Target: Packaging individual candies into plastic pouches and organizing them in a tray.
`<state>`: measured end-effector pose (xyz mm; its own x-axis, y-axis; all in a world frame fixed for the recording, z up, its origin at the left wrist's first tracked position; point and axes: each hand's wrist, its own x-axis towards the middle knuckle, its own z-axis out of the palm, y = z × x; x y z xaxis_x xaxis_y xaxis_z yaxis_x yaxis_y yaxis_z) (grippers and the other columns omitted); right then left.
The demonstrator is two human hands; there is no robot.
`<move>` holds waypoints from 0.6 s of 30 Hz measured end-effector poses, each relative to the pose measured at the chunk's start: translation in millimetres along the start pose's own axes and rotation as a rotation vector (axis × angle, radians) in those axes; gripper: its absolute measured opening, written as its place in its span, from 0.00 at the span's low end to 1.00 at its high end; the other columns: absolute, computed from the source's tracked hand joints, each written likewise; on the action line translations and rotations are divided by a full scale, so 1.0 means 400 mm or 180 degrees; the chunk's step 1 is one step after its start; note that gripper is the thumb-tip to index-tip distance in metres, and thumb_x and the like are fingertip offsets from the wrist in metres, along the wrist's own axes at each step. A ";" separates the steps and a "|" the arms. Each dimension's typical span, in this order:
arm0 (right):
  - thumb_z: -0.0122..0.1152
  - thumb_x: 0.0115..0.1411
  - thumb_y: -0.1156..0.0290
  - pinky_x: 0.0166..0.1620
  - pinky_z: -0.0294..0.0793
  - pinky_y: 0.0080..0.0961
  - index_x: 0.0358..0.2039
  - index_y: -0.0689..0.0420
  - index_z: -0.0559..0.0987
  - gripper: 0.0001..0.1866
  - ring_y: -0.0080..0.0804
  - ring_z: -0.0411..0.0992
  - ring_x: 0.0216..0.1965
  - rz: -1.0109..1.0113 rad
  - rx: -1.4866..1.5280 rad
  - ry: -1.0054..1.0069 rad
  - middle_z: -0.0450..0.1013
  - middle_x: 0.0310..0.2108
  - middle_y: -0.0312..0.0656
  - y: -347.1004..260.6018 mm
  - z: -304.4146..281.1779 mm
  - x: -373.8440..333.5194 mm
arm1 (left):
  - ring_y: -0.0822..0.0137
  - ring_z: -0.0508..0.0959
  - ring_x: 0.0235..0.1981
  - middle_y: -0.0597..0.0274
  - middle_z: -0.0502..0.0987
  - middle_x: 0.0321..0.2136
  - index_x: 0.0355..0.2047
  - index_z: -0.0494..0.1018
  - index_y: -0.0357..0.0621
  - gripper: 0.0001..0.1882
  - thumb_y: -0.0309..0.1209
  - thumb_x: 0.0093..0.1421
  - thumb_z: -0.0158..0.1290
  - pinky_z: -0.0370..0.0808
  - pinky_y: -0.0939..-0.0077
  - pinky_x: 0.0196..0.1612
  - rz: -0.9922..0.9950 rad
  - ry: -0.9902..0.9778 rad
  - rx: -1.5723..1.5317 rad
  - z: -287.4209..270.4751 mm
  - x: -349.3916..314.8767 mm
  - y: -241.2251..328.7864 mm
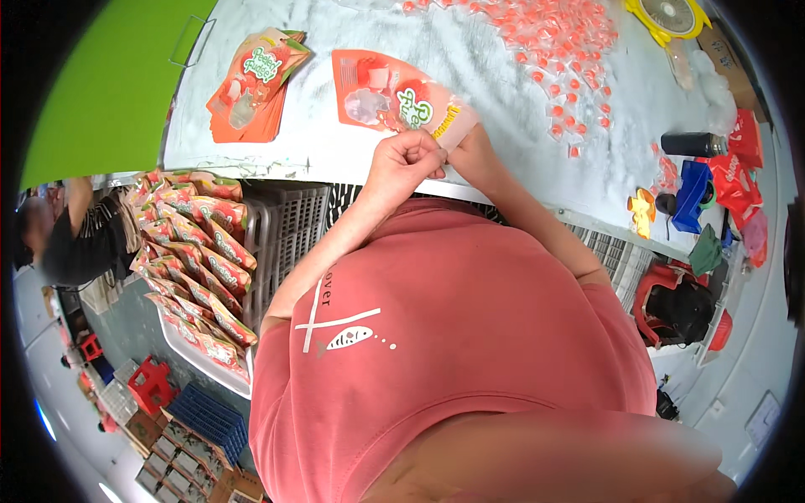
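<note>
A flat red printed pouch (377, 92) with a see-through window lies on the white-covered table in front of me. At its near right end, my left hand (405, 165) pinches the edge with thumb and fingers pressed together. My right hand (475, 159) grips the same end beside it; its fingertips are partly hidden behind the pouch. To the left rests a stack of matching flat pouches (243, 113). Small clear-wrapped red sweets (570, 50) are spread in a heap at the far right of the table.
Filled pouches (197, 268) stand in rows in a white tub (184, 348) at my left, beside grey crates (293, 222). A yellow scale (668, 15), a dark bottle (693, 144) and a blue holder (693, 197) occupy the table's right side. Another person (71, 239) is at far left.
</note>
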<state>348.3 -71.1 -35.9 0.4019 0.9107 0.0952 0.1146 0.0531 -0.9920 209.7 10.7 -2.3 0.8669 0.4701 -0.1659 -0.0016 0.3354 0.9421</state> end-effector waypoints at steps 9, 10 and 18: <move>0.50 0.65 0.62 0.20 0.69 0.19 0.36 0.55 0.75 0.11 0.26 0.70 0.16 0.0721 0.2330 -0.0731 0.72 0.19 0.38 0.002 -0.008 0.024 | 0.76 0.78 0.25 0.64 0.77 0.22 0.28 0.75 0.37 0.06 0.21 0.63 0.53 0.75 0.82 0.31 -0.0074 -0.0218 -0.0283 0.032 -0.009 0.035; 0.54 0.64 0.65 0.31 0.74 0.22 0.45 0.57 0.73 0.12 0.27 0.73 0.28 0.0867 0.2544 -0.0614 0.73 0.30 0.39 0.052 -0.015 0.024 | 0.74 0.78 0.25 0.63 0.76 0.22 0.27 0.75 0.36 0.07 0.20 0.63 0.52 0.75 0.81 0.32 -0.0136 -0.0251 -0.0350 0.037 -0.009 0.037; 0.50 0.66 0.61 0.34 0.76 0.21 0.41 0.53 0.76 0.11 0.26 0.76 0.34 -0.0051 -0.0685 -0.0208 0.76 0.32 0.36 0.174 0.003 0.005 | 0.77 0.77 0.21 0.65 0.77 0.19 0.33 0.76 0.37 0.01 0.22 0.61 0.56 0.74 0.83 0.30 -0.0273 -0.0628 0.0021 0.033 -0.025 0.022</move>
<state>356.1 -65.3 -104.7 0.3396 0.9354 0.0982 0.3145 -0.0145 -0.9492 207.5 -1.9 11.4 0.9445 0.2710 -0.1858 0.0790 0.3616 0.9290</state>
